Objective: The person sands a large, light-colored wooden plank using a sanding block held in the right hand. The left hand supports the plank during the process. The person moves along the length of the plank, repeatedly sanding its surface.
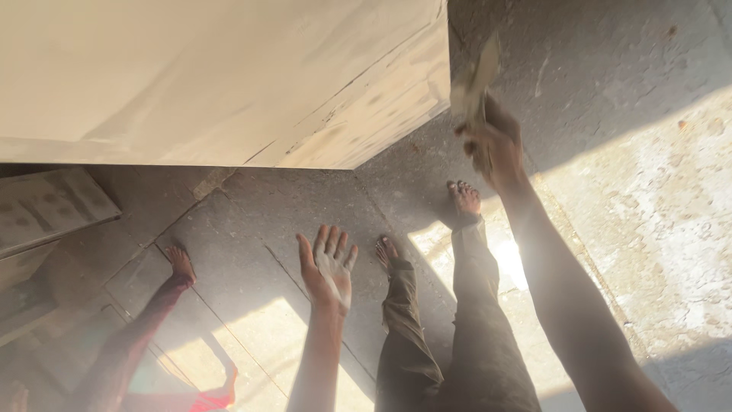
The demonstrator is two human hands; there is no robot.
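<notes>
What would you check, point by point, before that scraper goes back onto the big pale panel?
1. Grip on tool: right hand is closed around the putty scraper. Ok.
2. Blade loaded: pale paste shows on it; how much, cannot tell.
3. Blade at the work: it sits beside the corner of the panel; contact cannot tell.
4. Left hand free: open, palm up, smeared white, holding nothing. Ok.
5. Footing: both bare feet flat on the stone floor. Ok.
6. Bystander clear: another person's foot stands under the panel. Not ok.
</notes>
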